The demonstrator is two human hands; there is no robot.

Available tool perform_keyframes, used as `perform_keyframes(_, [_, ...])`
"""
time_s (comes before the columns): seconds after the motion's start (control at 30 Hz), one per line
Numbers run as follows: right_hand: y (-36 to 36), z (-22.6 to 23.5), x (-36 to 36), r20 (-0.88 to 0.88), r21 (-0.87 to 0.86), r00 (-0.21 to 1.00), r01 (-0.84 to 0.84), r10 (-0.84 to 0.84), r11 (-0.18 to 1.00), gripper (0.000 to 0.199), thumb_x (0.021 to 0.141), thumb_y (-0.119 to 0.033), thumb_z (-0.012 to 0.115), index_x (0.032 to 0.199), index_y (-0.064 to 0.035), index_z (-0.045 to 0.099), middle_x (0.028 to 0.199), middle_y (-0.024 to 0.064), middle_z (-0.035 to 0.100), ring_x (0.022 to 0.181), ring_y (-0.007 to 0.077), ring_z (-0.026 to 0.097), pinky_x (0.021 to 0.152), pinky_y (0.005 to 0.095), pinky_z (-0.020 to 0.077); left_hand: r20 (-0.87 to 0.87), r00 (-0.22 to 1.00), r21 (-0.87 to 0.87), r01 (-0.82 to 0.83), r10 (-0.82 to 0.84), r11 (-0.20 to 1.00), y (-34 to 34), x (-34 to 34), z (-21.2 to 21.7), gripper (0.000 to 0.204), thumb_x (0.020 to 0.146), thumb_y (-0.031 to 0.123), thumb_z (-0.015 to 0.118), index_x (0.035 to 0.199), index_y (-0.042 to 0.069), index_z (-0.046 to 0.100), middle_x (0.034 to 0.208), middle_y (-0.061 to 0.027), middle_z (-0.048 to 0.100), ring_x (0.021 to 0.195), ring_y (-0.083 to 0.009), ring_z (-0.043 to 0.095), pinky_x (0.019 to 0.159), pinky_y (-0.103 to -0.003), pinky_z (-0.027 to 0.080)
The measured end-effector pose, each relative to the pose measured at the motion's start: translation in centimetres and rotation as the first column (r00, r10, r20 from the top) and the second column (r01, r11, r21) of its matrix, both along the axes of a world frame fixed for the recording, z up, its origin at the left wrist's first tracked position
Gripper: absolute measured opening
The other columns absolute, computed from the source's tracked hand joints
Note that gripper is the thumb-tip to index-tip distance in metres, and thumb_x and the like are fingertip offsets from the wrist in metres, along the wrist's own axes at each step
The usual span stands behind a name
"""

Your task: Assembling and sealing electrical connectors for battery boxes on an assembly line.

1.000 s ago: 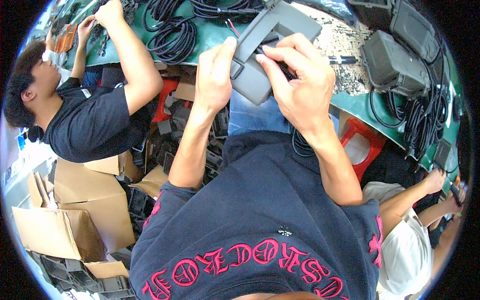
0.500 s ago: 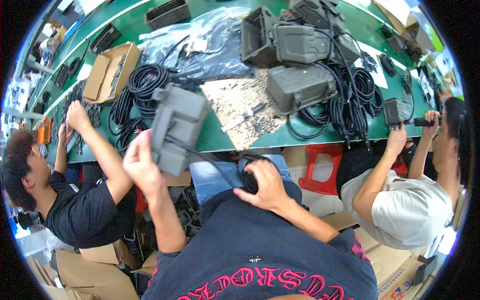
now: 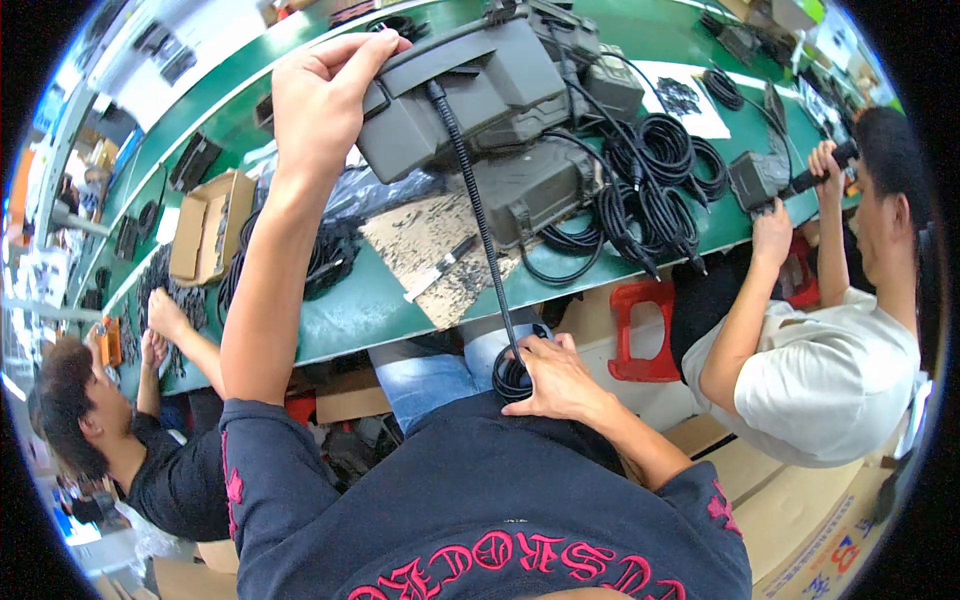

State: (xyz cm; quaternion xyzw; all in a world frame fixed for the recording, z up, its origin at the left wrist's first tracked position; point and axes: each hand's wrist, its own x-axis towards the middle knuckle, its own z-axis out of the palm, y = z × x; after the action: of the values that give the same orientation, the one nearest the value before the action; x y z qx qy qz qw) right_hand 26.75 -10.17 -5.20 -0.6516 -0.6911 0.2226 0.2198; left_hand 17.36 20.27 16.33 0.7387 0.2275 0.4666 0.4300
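Note:
My left hand (image 3: 325,100) is raised over the far part of the bench. Its fingers pinch the left edge of a dark grey plastic box (image 3: 500,75), which is tilted with a recessed face toward me. From that recess a black cable (image 3: 478,200), ribbed along its upper length, runs down to my lap. There my right hand (image 3: 560,380) is closed around a small coil at the cable's lower part. Beneath the raised box, another grey box (image 3: 545,185) rests on the bench, partly covered.
Coiled black cables (image 3: 650,160) lie right of the boxes. A stained cardboard sheet (image 3: 440,290) with a marker-like tool (image 3: 445,265) is before me. An open carton (image 3: 210,225) stands left. Co-workers sit on both sides; a red stool (image 3: 640,335) is near the right one.
My left hand has carried the grey box up and away from me, rightward over the bench. The cable is now stretched between box and lap. My right hand stays low with the coil.

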Motion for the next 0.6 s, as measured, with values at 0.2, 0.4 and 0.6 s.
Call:
perform_keyframes(0.2, [-4.2,0.4,2.6,-0.236,0.013,0.970,0.063,-0.058,0.998,0.056,0.060,-0.029,0.086,0.105,-0.0061,0.063,0.084,0.0028,0.063,0.092,0.0260,0.063,0.116,0.0537,0.0225,0.050,0.993,-0.189,0.118,-0.111,0.975,3.1,3.9,0.1,0.021,0.090,0.017,0.068,0.098,0.000,0.075,0.090,-0.0051,0.073,0.081,-0.0096,0.064,0.077,-0.023,0.050])
perform_keyframes(0.4, [-3.0,10.8,10.6,-0.186,0.661,0.929,0.359,-0.319,0.659,0.048,0.061,-0.024,0.084,0.100,-0.0044,0.063,0.088,0.0093,0.066,0.084,0.0311,0.063,0.096,0.0473,0.0452,0.191,0.948,-0.356,0.309,-0.256,0.882,10.9,10.1,3.0,0.026,0.088,0.020,0.069,0.107,0.002,0.067,0.096,-0.0077,0.070,0.085,-0.0170,0.067,0.077,-0.031,0.055])
perform_keyframes(0.6, [6.3,11.5,19.4,0.063,0.749,0.677,0.454,-0.733,0.483,0.067,0.072,-0.040,0.079,0.120,0.0009,0.056,0.112,0.0178,0.061,0.114,0.0343,0.054,0.111,0.0525,0.0270,-0.010,0.999,-0.322,0.045,-0.051,0.946,9.6,19.3,-3.0,0.022,0.081,0.014,0.072,0.089,-0.006,0.072,0.090,-0.0106,0.071,0.076,-0.0179,0.065,0.072,-0.032,0.052])
